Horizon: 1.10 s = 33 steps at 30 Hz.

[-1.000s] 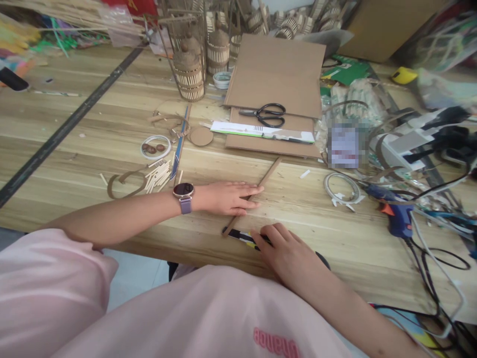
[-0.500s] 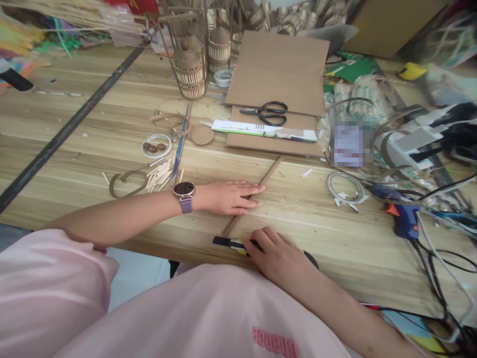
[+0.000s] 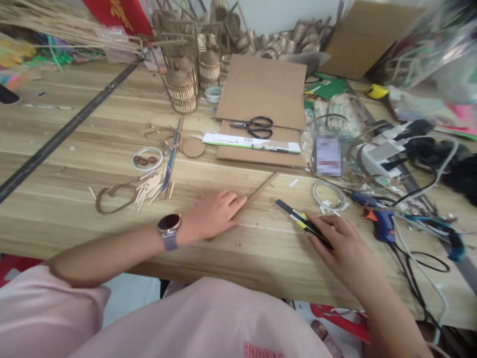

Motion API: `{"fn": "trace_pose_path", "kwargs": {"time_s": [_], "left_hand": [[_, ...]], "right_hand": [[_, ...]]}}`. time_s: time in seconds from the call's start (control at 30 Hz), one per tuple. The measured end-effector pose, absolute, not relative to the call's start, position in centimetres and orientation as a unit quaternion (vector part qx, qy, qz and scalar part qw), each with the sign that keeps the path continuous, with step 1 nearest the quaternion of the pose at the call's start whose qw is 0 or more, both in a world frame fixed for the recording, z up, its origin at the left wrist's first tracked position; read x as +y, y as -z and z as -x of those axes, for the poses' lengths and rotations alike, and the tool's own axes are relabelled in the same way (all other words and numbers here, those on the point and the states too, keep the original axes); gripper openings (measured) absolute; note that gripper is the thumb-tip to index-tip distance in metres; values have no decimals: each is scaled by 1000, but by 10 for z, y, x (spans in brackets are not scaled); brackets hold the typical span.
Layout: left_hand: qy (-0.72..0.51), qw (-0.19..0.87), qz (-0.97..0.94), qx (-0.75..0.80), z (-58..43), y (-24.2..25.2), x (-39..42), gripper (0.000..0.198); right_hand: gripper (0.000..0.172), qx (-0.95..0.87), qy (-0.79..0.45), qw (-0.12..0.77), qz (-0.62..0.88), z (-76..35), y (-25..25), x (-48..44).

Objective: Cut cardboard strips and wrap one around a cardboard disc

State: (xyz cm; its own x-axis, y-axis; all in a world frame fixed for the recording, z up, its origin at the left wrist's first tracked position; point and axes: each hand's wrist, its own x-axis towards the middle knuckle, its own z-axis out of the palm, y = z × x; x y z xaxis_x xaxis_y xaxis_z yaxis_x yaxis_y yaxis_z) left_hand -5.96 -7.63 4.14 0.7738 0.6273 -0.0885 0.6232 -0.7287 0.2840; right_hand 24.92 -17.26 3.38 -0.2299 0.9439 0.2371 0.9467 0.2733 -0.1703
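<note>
My left hand (image 3: 212, 215), with a watch on the wrist, lies flat with fingers together on the near end of a long thin cardboard strip (image 3: 264, 185) on the wooden table (image 3: 74, 164). My right hand (image 3: 341, 243) grips a black and yellow utility knife (image 3: 300, 223), its tip pointing up and left, just right of the strip and apart from it.
Behind lie cardboard sheets (image 3: 264, 89), black scissors (image 3: 253, 126) and a white ruler (image 3: 249, 143). Small wooden sticks (image 3: 149, 186), a cardboard ring (image 3: 112, 198) and a tape ring (image 3: 148, 159) sit left. A blue glue gun (image 3: 380, 219), cables and a white coil (image 3: 328, 195) crowd the right.
My right hand has lifted the knife from the strip's near end and carried it right and away from me. My left hand shifted slightly along the strip; the view moved.
</note>
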Motion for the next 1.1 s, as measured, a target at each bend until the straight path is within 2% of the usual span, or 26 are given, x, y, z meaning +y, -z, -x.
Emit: {"fn": "trace_pose_path", "kwargs": {"time_s": [0.1,0.13,0.2,0.3,0.5,0.7,0.8,0.87,0.97,1.1], "left_hand": [[30,163,-890,425,56,-45,-90,17],[29,167,-882,440,55,-45,-91,16],[16,178,-871,458,57,-43,-90,18],[-12,204,-854,478,64,-41,-83,16],[-41,217,-828,516,77,-43,-76,16],[-72,96,-819,560,79,-46,-71,20],[-112,17,-841,530,74,-45,-78,27],[-148,16,-855,498,67,-46,-89,23],[-193,72,-889,409,55,-49,-110,18],[-164,232,-901,327,43,-49,-125,18]], "right_hand": [[44,-755,50,108,645,-264,-16,-165],[45,-748,64,90,654,-266,-12,-163],[49,-730,99,67,673,-264,-8,-159],[51,-728,122,93,668,-250,-9,-152],[33,-799,63,133,583,-210,-21,-119],[31,-835,35,123,535,-188,-12,-82],[25,-840,29,134,525,-184,-5,-75],[19,-839,28,150,523,-183,-3,-75],[11,-841,29,180,510,-185,-4,-79],[10,-835,44,239,493,-187,-10,-87]]}}
